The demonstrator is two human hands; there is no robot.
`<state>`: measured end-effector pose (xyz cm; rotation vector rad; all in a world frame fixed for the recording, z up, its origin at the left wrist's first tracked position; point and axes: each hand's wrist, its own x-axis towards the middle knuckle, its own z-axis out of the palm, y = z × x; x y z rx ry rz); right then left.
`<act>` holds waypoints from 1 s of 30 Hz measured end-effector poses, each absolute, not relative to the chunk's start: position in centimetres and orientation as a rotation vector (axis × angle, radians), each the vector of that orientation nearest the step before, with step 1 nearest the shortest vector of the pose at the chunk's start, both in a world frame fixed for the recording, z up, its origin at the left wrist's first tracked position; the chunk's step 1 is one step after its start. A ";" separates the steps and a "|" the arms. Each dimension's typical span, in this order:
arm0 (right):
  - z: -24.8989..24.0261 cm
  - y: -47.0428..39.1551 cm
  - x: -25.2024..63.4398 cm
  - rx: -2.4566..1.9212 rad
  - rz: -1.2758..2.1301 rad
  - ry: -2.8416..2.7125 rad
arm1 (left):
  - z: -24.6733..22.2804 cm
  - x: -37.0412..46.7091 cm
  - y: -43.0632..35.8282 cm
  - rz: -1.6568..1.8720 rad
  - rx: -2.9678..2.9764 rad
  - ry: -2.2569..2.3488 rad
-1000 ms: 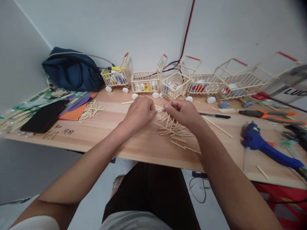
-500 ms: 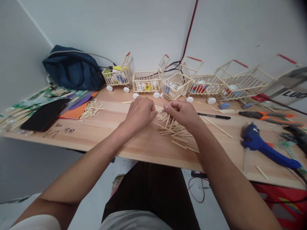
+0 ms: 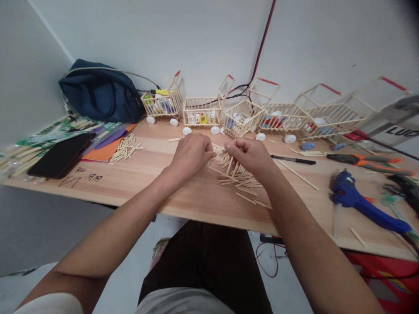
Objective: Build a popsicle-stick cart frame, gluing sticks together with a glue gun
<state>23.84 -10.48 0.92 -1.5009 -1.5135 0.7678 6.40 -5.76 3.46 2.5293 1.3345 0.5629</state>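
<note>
1 thin wooden stick [image 3: 219,147] shows between the 2 hands [image 3: 250,158].

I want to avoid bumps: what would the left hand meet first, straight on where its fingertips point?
Probably the right hand, across a gap; a thin stick shows between, but its depth is unclear.

The stick [image 3: 219,147] in the grip is pale cream, like the loose sticks [image 3: 245,179] just below it on the light-brown, streaky-grained tabletop [image 3: 131,187]. Beyond the grip, cream-barred carts [image 3: 196,111] have red handles [image 3: 268,81]; well to its left are a navy bag [image 3: 101,93], a black phone [image 3: 62,155], an orange sheet [image 3: 100,153] and green-and-white wrappers [image 3: 49,141]. To its right are a black pen [image 3: 294,160], grey-and-orange pliers [image 3: 342,158] and a deep-blue glue gun [image 3: 347,189].
</note>
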 end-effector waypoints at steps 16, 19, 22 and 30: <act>0.9 -10.6 23.9 -1.479 0.818 -1.484 | 3.8 5.9 -6.0 0.546 2.580 1.287; 0.9 -10.6 23.9 -1.474 0.846 -1.487 | 3.8 5.9 -6.0 0.553 2.590 1.277; 1.0 -10.6 23.8 -1.495 0.834 -1.490 | 3.8 5.9 -6.0 0.554 2.597 1.277; 0.9 -10.5 23.9 -1.491 0.847 -1.481 | 3.7 5.8 -5.8 0.553 2.610 1.259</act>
